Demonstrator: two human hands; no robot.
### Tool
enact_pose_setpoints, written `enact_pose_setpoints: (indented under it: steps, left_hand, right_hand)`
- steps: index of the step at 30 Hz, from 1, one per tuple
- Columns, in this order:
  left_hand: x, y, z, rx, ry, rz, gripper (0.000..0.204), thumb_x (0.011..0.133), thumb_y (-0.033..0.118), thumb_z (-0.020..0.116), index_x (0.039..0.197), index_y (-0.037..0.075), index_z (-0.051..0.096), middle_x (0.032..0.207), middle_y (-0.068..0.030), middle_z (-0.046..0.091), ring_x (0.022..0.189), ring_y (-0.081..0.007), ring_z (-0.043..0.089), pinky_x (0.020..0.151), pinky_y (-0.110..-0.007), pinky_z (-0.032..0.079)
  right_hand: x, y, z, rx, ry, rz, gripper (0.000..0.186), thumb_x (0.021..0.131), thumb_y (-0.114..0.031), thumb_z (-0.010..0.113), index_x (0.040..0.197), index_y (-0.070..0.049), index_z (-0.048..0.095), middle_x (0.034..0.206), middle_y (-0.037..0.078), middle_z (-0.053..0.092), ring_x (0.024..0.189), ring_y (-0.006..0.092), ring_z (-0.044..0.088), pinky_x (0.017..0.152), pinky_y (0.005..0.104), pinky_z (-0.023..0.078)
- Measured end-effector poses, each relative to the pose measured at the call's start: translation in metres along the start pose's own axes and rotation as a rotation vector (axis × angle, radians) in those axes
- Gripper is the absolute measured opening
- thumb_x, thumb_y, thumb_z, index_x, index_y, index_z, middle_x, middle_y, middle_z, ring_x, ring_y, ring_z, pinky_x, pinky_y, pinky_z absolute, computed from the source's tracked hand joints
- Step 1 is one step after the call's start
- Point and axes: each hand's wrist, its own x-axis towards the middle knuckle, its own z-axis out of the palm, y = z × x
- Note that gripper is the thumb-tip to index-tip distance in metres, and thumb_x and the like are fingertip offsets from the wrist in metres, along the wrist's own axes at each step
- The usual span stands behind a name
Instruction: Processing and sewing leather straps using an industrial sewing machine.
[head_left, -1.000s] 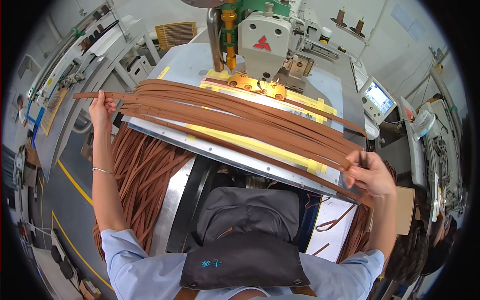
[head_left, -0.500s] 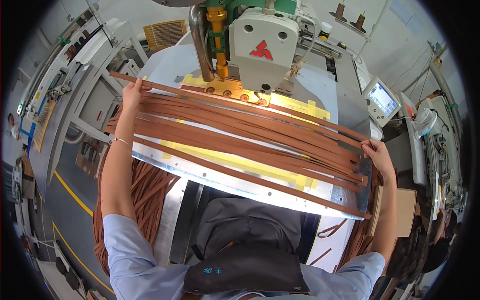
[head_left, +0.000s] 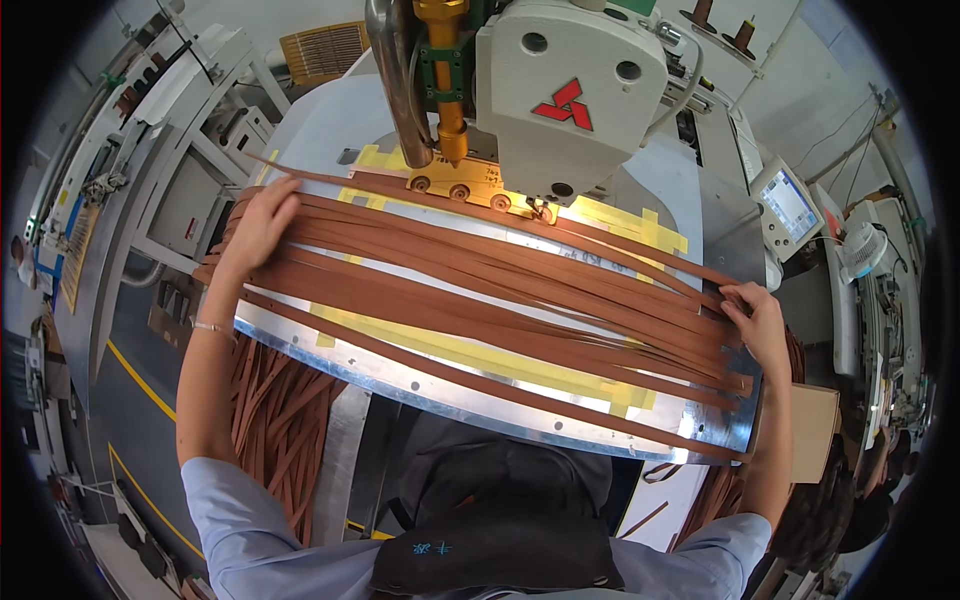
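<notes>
- My left hand (head_left: 262, 222) lies flat on the left end of the brown leather strips (head_left: 500, 290), fingers spread and pressing down, not closed round anything.
- My right hand (head_left: 757, 325) rests on their right end, fingers curled loosely over the top strips near the plate's edge.
- A second ago I held the bundle lifted and pinched at both ends; now it is down and fanned across the metal plate (head_left: 440, 385) on the counter, under the sewing machine head (head_left: 570, 95).
- I judge the strips are laid out, ready for sorting or feeding toward the needle.
- More strips hang in a heap (head_left: 275, 420) below the plate's left side.
</notes>
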Motion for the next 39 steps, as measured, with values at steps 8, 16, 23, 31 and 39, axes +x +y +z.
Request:
enact_pose_setpoints:
  steps: [8, 16, 23, 31, 39]
  left_hand:
    - [-0.037, 0.060, 0.005, 0.228, -0.148, 0.349, 0.097, 0.075, 0.072, 0.053, 0.146, 0.008, 0.033, 0.148, -0.0186, 0.032, 0.141, -0.0370, 0.022, 0.116, -0.053, 0.010]
    - [-0.044, 0.075, 0.015, 0.276, -0.077, 0.344, 0.090, 0.075, 0.062, 0.063, 0.141, 0.007, 0.037, 0.135, -0.0212, 0.038, 0.132, -0.0381, 0.032, 0.113, -0.054, 0.016]
    - [-0.051, 0.094, 0.024, 0.244, -0.053, 0.309, 0.085, 0.075, 0.057, 0.065, 0.138, 0.007, 0.039, 0.126, -0.0213, 0.040, 0.123, -0.0404, 0.036, 0.111, -0.054, 0.020]
    - [-0.062, 0.130, 0.042, 0.138, 0.040, 0.366, 0.074, 0.081, 0.058, 0.061, 0.122, -0.002, 0.047, 0.109, -0.0200, 0.046, 0.106, -0.0363, 0.044, 0.105, -0.050, 0.028]
    - [-0.071, 0.169, 0.058, 0.095, 0.062, 0.373, 0.069, 0.085, 0.054, 0.059, 0.118, -0.006, 0.051, 0.112, -0.0202, 0.050, 0.112, -0.0345, 0.044, 0.104, -0.047, 0.030]
  right_hand:
    - [0.012, -0.092, 0.059, -0.101, 0.127, -0.418, 0.030, 0.076, -0.002, 0.069, 0.105, -0.010, 0.069, 0.107, 0.005, 0.063, 0.099, 0.0267, 0.060, 0.076, 0.0369, 0.053]
    - [0.021, -0.135, 0.101, -0.074, 0.269, -0.540, 0.042, 0.065, 0.008, 0.066, 0.103, -0.010, 0.066, 0.106, 0.007, 0.062, 0.097, 0.0273, 0.059, 0.071, 0.0364, 0.052]
    - [0.012, -0.120, 0.101, -0.105, 0.276, -0.591, 0.039, 0.066, 0.011, 0.063, 0.103, -0.004, 0.066, 0.105, 0.008, 0.063, 0.094, 0.0293, 0.059, 0.074, 0.0368, 0.051]
    - [-0.005, -0.100, 0.081, -0.084, 0.196, -0.567, 0.037, 0.070, 0.014, 0.057, 0.103, 0.000, 0.064, 0.105, 0.011, 0.063, 0.095, 0.0320, 0.058, 0.080, 0.0380, 0.049]
    - [-0.016, -0.064, 0.067, -0.080, 0.202, -0.584, 0.042, 0.066, 0.018, 0.054, 0.103, 0.001, 0.063, 0.103, 0.012, 0.062, 0.091, 0.0318, 0.057, 0.075, 0.0368, 0.048]
